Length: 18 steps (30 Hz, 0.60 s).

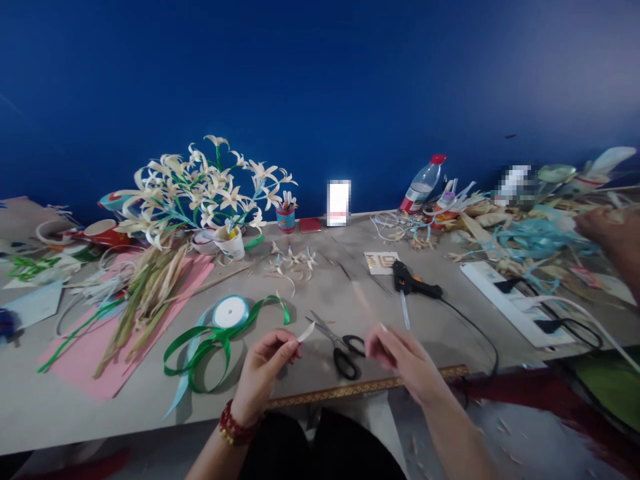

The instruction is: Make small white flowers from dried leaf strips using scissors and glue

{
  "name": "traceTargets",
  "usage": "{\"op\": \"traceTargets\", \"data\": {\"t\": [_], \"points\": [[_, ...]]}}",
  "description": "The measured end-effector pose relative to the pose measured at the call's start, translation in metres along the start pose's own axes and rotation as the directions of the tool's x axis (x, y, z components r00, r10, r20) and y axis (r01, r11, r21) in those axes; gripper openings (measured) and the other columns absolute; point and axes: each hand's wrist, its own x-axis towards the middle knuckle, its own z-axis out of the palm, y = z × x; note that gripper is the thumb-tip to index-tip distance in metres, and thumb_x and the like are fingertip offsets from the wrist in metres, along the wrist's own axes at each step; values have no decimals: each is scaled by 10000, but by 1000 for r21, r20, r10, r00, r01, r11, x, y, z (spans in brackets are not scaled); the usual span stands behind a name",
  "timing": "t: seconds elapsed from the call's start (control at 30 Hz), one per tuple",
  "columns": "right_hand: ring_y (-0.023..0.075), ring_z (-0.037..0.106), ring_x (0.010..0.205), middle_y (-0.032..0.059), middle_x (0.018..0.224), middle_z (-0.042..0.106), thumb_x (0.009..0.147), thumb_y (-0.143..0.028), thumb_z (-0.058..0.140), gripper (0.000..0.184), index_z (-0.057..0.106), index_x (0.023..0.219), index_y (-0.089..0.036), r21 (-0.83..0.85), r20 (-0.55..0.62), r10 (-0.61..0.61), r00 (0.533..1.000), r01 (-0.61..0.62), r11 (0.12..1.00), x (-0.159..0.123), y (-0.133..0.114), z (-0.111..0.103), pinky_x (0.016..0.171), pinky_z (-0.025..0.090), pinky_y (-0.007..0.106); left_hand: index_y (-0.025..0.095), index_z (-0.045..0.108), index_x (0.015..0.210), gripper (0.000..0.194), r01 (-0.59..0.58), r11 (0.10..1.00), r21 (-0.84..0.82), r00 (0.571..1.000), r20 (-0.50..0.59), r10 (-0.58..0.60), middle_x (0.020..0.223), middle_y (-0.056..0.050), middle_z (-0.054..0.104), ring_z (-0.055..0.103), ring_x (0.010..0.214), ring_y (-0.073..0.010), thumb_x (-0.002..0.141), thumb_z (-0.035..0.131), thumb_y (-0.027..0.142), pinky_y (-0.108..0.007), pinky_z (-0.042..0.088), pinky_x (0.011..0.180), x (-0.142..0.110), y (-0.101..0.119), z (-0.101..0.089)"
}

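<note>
My left hand [274, 357], with a red beaded bracelet at the wrist, pinches a small white pointed strip [307, 331] that looks like a petal. To its right, my right hand [393, 350] is smeared by motion, its fingers drawn together. A faint pale streak rises from those fingertips; what it is I cannot make out. Between the hands lie black-handled scissors [345, 353] with the blades partly apart. Green ribbon [220, 340] curls on the table left of my left hand, beside a spool of light blue ribbon [230, 311]. Several small loose white flowers [295, 259] lie farther back.
White handmade flowers [200, 190] stand in a paper cup [231, 245]. Dried husks [150, 293] rest on pink paper [95, 363]. A glue gun [415, 283], power strip [515, 303] and bottle [425, 183] are rightward. Another person's hand [603, 230] reaches over the right-hand clutter.
</note>
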Motion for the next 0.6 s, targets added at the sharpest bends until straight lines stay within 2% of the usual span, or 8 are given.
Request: {"op": "traceTargets", "data": {"t": [0.03,0.1,0.17,0.23,0.3,0.37,0.5,0.6], "points": [[135,441,462,1,525,515,929,-597,399,518,597,659,-203,-266,-129,-32,991,-3,964,6,5,-4,457,260,250,161,687,787,161,7,1000,-1,1000,-16,-7,692,-19,659,536,631,-113,838,691,315,-216,441,619,2,1,1],[164,537,546,34,629,619,957,-476,420,393,643,777,-207,-659,-209,-127,970,-44,750,18,16,-7,497,267,260,158,697,811,164,5,1000,29,999,-33,-4,707,-24,668,539,633,-113,836,687,319,-216,442,619,7,6,1],[181,595,588,50,695,675,978,-388,406,333,651,842,-207,-827,-178,-149,973,-66,558,24,26,-5,506,257,265,152,700,834,176,-20,992,127,999,-27,24,721,-34,674,556,641,-126,842,671,326,-227,449,616,16,15,2],[184,627,603,48,735,705,990,-351,407,294,646,898,-206,-876,-160,-139,977,-76,476,27,33,-2,500,241,263,154,701,848,183,-95,943,319,995,0,100,743,-42,682,586,665,-149,857,643,328,-238,456,608,32,27,2],[190,645,603,42,741,720,992,-367,425,273,643,942,-210,-888,-191,-139,972,-111,446,28,38,1,490,218,260,168,705,856,179,-225,780,584,971,72,226,797,-49,700,617,719,-169,881,605,314,-243,463,621,54,38,4],[196,655,596,37,733,729,987,-376,448,255,646,983,-216,-886,-238,-147,960,-153,438,28,41,3,485,199,259,187,715,912,191,-319,489,812,932,177,315,889,-51,719,636,786,-170,917,546,276,-250,473,697,79,43,7],[190,653,572,47,711,733,972,-372,476,256,666,935,-204,-877,-290,-205,935,-174,448,28,49,1,481,201,257,219,750,866,176,-292,338,895,936,194,295,884,-50,731,642,815,-191,896,578,239,-279,460,751,120,36,15],[182,643,548,50,685,728,977,-376,448,300,671,886,-197,-878,-270,-253,929,-131,460,27,52,0,483,211,258,221,758,831,195,-265,249,932,941,194,276,891,-73,721,636,877,-226,893,575,247,-320,447,799,135,27,20]]}}
